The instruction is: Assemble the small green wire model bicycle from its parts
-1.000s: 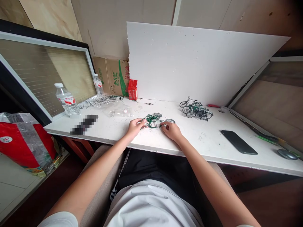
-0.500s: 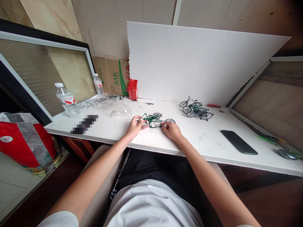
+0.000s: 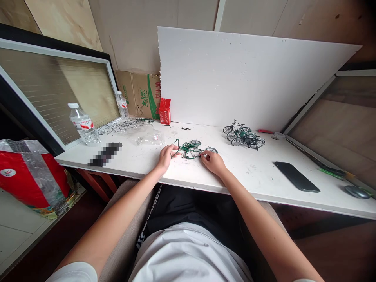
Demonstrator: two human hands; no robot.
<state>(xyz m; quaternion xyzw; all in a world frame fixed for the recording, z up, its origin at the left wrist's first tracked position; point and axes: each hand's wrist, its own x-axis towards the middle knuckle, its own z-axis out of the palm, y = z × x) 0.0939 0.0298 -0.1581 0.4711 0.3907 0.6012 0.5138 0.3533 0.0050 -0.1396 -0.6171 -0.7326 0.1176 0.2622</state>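
My left hand [image 3: 167,157] is closed on a thin green model bicycle frame [image 3: 178,141], which sticks up past the fingertips. My right hand [image 3: 214,162] lies at the right side of a small heap of green model bicycle parts [image 3: 190,149]. Its thumb and index finger are pinched together at the heap's edge; whatever they hold is too small to name. Spoked wheels lie about the heap, one wheel [image 3: 196,142] behind it and another wheel [image 3: 211,149] just beyond my right fingers.
Several assembled model bicycles [image 3: 243,135] stand at the back right. A black phone [image 3: 296,177] and a computer mouse [image 3: 356,191] lie to the right. Leftward are a clear plastic bag [image 3: 148,139], cut part frames [image 3: 126,125], a red box [image 3: 165,111] and a water bottle [image 3: 84,124].
My left hand has drawn slightly left, away from the heap, and the green frame in it has tilted more upright. My right hand has stayed in place.
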